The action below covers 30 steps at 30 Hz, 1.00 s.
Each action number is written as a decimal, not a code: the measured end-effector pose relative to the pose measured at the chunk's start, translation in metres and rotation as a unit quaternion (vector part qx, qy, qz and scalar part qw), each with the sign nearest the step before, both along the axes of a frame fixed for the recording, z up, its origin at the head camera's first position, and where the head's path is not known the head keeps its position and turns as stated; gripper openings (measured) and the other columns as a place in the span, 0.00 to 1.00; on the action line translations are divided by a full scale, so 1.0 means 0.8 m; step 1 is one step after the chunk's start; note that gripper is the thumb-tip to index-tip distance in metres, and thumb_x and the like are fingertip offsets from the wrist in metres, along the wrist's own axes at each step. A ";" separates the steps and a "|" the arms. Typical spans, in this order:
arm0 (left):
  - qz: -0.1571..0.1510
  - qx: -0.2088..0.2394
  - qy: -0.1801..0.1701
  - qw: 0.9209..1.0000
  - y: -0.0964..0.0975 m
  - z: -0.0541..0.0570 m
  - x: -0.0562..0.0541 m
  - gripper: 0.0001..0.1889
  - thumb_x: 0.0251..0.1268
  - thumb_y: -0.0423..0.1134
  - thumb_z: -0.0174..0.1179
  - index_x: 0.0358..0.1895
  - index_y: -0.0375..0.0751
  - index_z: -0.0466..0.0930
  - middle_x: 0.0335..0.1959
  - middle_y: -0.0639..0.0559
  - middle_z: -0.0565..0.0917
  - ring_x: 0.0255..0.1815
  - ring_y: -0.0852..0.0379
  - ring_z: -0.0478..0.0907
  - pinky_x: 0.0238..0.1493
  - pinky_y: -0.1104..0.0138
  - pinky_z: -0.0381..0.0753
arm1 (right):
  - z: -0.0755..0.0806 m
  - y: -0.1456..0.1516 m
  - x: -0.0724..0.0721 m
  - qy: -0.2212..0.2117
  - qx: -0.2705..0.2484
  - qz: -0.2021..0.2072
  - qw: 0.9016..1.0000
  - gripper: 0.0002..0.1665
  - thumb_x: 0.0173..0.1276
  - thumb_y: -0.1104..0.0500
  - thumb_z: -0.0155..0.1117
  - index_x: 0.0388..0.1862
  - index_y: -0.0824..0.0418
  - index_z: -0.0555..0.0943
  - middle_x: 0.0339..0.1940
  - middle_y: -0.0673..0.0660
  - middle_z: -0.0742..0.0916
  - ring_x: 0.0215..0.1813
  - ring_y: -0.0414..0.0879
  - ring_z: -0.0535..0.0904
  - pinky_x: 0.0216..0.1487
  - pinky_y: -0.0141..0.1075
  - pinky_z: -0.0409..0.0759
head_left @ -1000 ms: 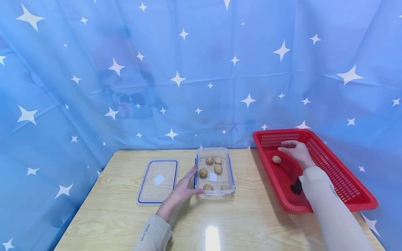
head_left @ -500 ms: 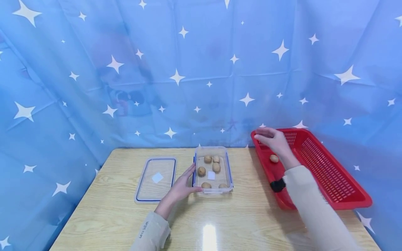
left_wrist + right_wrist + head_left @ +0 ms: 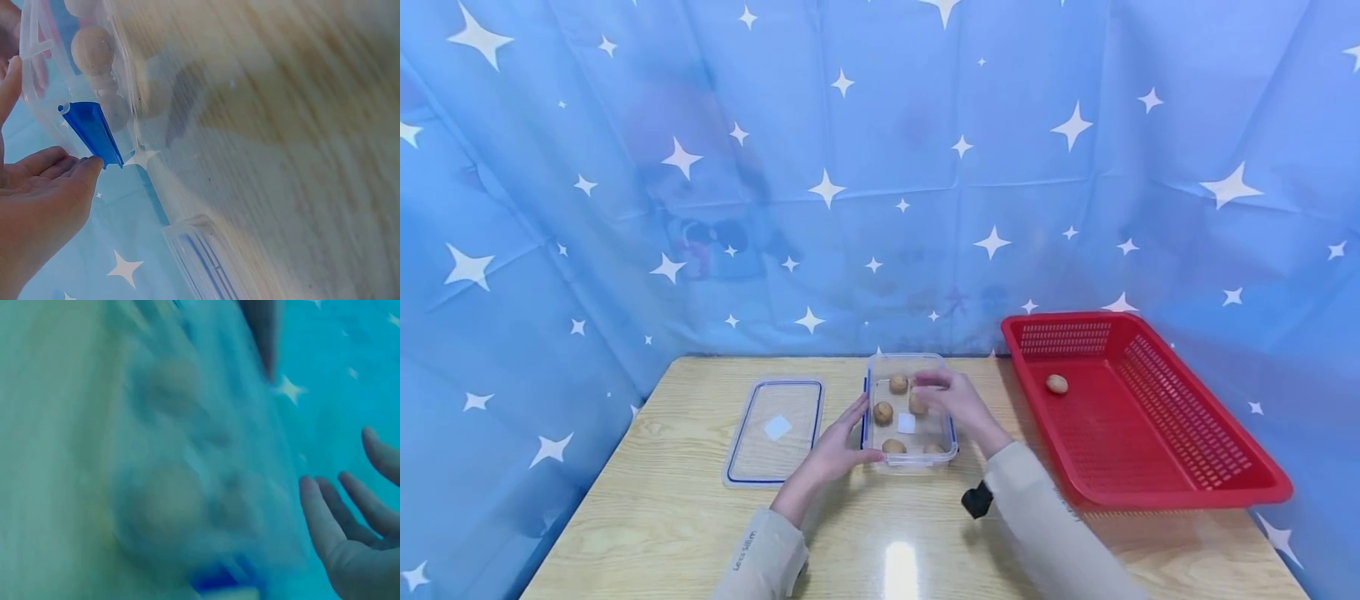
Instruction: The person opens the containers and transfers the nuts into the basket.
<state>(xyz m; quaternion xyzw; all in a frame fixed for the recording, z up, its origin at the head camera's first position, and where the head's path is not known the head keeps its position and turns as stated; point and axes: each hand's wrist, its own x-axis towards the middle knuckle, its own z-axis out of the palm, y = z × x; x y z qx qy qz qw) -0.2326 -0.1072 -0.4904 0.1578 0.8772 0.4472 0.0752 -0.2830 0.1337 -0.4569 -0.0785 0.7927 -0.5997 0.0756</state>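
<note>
A clear plastic food container (image 3: 955, 457) with blue side latches stands mid-table, several walnuts (image 3: 883, 412) lying inside around a white square label. My left hand (image 3: 835, 450) rests against its left side and near corner, fingers straight, the thumb along the front rim. The left wrist view shows the thumb tip at the end of a blue latch (image 3: 92, 131). Over the container's right half hovers my right hand (image 3: 958, 404), hiding part of the walnuts below. Its fingers are spread apart in the right wrist view, with nothing seen between fingers (image 3: 322, 519) and thumb.
The container's clear lid (image 3: 775, 479), blue seal around it, lies flat to the left. At the right stands a red plastic basket (image 3: 1150, 433) with a single walnut (image 3: 1057, 384) near its back left. A blue star-patterned curtain (image 3: 880, 167) hangs behind the table.
My right hand has moved left from inside the red basket, over its rim, to above the container. The left hand stays at the container.
</note>
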 end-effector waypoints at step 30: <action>-0.008 0.001 0.010 1.000 0.001 0.000 0.000 0.51 0.56 0.46 0.73 0.80 0.43 0.52 0.82 0.44 0.51 0.81 0.37 0.52 0.78 0.40 0.56 | -0.050 -0.070 0.001 -0.069 0.033 -0.045 0.996 0.20 0.64 0.62 0.71 0.55 0.68 0.83 0.52 0.63 0.87 0.51 0.52 0.85 0.53 0.39 0.87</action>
